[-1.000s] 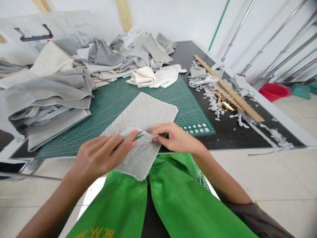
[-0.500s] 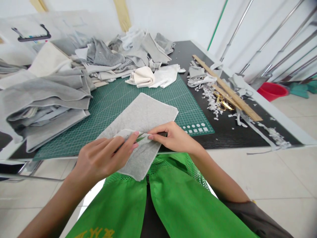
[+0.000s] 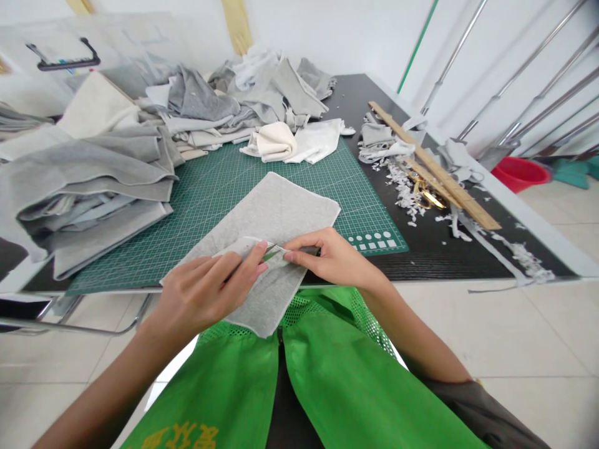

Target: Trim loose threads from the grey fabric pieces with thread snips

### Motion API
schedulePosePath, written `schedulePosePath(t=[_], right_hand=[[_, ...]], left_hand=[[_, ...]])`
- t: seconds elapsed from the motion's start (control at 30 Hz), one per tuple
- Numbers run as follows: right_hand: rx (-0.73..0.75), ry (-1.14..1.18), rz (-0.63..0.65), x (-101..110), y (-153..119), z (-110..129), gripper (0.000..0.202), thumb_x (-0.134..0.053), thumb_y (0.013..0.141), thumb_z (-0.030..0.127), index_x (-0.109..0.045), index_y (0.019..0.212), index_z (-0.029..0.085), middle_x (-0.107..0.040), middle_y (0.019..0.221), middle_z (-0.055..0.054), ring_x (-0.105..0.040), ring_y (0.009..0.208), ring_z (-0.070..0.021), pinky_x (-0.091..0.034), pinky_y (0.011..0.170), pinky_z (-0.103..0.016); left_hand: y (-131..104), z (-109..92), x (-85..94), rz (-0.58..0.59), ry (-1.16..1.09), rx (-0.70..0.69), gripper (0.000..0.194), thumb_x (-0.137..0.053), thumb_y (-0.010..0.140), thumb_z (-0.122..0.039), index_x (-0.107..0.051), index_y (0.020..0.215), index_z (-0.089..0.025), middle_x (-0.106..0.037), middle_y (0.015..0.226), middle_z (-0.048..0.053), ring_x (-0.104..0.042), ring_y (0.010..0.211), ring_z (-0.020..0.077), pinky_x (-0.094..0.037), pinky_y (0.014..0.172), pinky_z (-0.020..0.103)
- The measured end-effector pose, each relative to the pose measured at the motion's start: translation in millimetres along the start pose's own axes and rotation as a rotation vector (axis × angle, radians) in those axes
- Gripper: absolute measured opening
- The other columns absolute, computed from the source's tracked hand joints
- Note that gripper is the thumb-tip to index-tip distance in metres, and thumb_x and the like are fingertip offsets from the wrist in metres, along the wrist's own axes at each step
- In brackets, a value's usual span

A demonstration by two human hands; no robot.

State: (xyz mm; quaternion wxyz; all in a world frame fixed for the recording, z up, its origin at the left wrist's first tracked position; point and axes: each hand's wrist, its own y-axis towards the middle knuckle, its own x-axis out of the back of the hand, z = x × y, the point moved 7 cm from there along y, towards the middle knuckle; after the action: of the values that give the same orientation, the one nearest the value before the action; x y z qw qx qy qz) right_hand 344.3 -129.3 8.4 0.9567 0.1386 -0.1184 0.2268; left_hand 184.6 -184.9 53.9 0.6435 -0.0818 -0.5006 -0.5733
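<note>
A light grey cloth (image 3: 285, 199) lies partly on the green cutting mat and hangs over the table's front edge against my green vest. One edge of it is folded up between my hands. My left hand (image 3: 210, 287) is closed, pinching this folded edge between thumb and fingertips. Just to the right, my right hand (image 3: 327, 252) is closed with thumb and forefinger at the same edge. Between the fingertips shows a small two-bladed tool (image 3: 271, 252), its thin blades apart and looking greenish; it seems to come from my right hand, whose fingers hide most of it.
Grey cloths (image 3: 93, 174) are piled on the left, and more cloths (image 3: 201, 93) at the back. A folded cream cloth (image 3: 276, 142) sits on the cutting mat (image 3: 210, 187). To the right lie a wooden ruler (image 3: 435, 165), gold-handled scissors (image 3: 433, 199) and white scraps (image 3: 405, 187).
The view has shifted slightly. Both hands stay at the folded edge; my left fingertips are a little higher on the cloth, and the small blades show slightly more apart.
</note>
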Motion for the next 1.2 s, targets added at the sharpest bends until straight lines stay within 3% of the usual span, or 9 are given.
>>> schedulePosePath(t=[0.17,0.63,0.87,1.2], right_hand=[[-0.029,0.095,0.015,-1,1,-4,0.019,-0.065,0.09,0.026,-0.08,0.097,0.017,-0.08,0.092,-0.002,-0.07,0.081,-0.0151,-0.05,0.074,-0.025],[-0.023,0.076,0.025,-4,2,-7,0.018,-0.064,0.09,0.025,-0.079,0.089,0.014,-0.077,0.082,-0.002,-0.064,0.073,-0.0132,-0.047,0.07,-0.024],[-0.019,0.051,-0.006,-2,1,-6,0.018,-0.064,0.09,0.023,-0.079,0.089,0.013,-0.077,0.079,-0.002,-0.062,0.068,-0.0117,-0.044,0.065,-0.022],[-0.047,0.117,-0.037,-2,2,-8,0.017,-0.066,0.088,0.024,-0.08,0.094,0.015,-0.079,0.086,-0.004,-0.068,0.073,-0.0138,-0.05,0.069,-0.024]], left_hand=[[-3,1,-4.1,-0.095,-0.023,0.041,0.06,-0.077,0.084,-0.023,-0.055,0.138,-0.013,-0.067,0.069,-0.003,-0.057,0.053,0.0096,-0.043,0.053,0.028],[-5,-9,-16.8,-0.185,-0.053,0.107,0.057,-0.076,0.085,-0.024,-0.055,0.137,-0.012,-0.071,0.073,-0.002,-0.059,0.054,0.0087,-0.044,0.056,0.026],[1,-12,-17.6,-0.135,-0.014,0.056,0.06,-0.078,0.084,-0.024,-0.055,0.136,-0.007,-0.069,0.071,-0.002,-0.057,0.052,0.009,-0.043,0.052,0.028],[-3,-11,-20.9,-0.083,0.031,-0.016,0.066,-0.075,0.086,-0.023,-0.048,0.144,-0.006,-0.063,0.064,-0.004,-0.053,0.049,0.0096,-0.039,0.049,0.029]])
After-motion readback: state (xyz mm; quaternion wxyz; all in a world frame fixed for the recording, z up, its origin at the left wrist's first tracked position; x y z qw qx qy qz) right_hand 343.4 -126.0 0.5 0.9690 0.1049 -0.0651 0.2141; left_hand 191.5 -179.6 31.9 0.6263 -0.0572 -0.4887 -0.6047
